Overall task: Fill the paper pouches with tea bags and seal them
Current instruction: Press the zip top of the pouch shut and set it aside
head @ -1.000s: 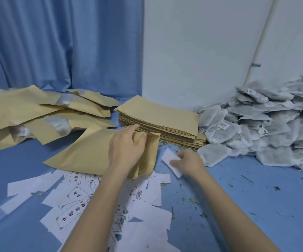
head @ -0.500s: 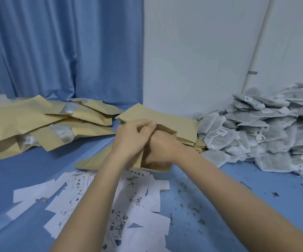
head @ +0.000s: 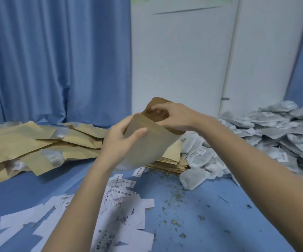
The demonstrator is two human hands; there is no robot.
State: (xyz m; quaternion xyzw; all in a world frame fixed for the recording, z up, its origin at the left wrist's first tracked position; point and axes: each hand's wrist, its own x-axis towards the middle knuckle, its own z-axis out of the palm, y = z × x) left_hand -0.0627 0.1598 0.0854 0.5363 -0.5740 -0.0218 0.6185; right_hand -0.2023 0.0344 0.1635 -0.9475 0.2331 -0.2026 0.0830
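Nearest, along the front edge of the blue tabletop (head: 210, 224), lies a loose scatter of white printed slips (head: 121, 202), too overlapped to count, with dry tea crumbs (head: 172, 195) sprinkled to their right.

Above the tabletop's middle, both hands hold one paper pouch (head: 147, 142) up in the air. The left hand (head: 119, 142) has its grip closed on the near wall, thumb across the face. The right hand (head: 172, 116) pinches the far wall at the mouth, pulling it away, so the pouch gapes open. Nothing shows inside it; I judge this one is being opened and is not yet filled or sealed.

Behind it sits one stack of flat unused pouches (head: 170, 160), many sheets deep. Toward the back left edge lies a heap of bulging pouches (head: 43, 142), about five or six, which look already filled. Toward the back right corner is a big pile of tea bags (head: 274, 139), dozens at least. By the stack and that pile, much work remains.
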